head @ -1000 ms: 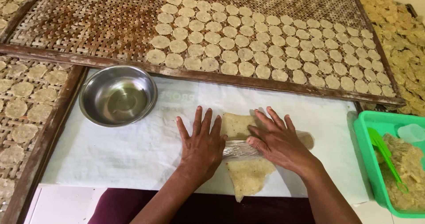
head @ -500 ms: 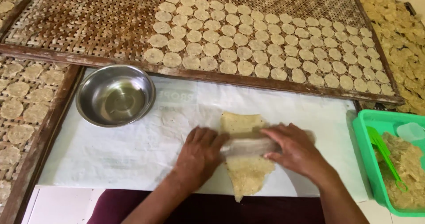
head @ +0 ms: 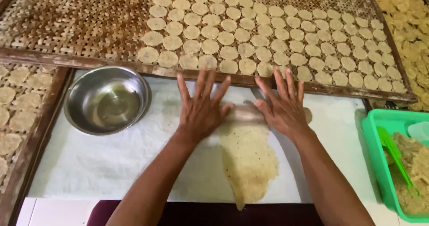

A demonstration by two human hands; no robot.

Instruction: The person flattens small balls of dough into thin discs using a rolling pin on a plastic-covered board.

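Dough sheet, thin, under roller. Left hand, right hand: fingers spread flat on roller. Even pressure advised; steel bowl at 9 o'clock.

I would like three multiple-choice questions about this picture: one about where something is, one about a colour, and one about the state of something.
1. Where is the metal bowl?
A. To the left of the left hand
B. Inside the green tub
C. On the woven tray

2. What colour is the tub at the right edge?
A. Red
B. Green
C. White

3. How are the two hands placed?
A. Closed into fists
B. Lifted in the air
C. Flat with fingers spread, on a roller

Answers:
1. A: the bowl sits on the white sheet, left of the left hand.
2. B: its rim and wall are bright green.
3. C: the left hand and the right hand press palms down on the roller at the top end of the flat dough.
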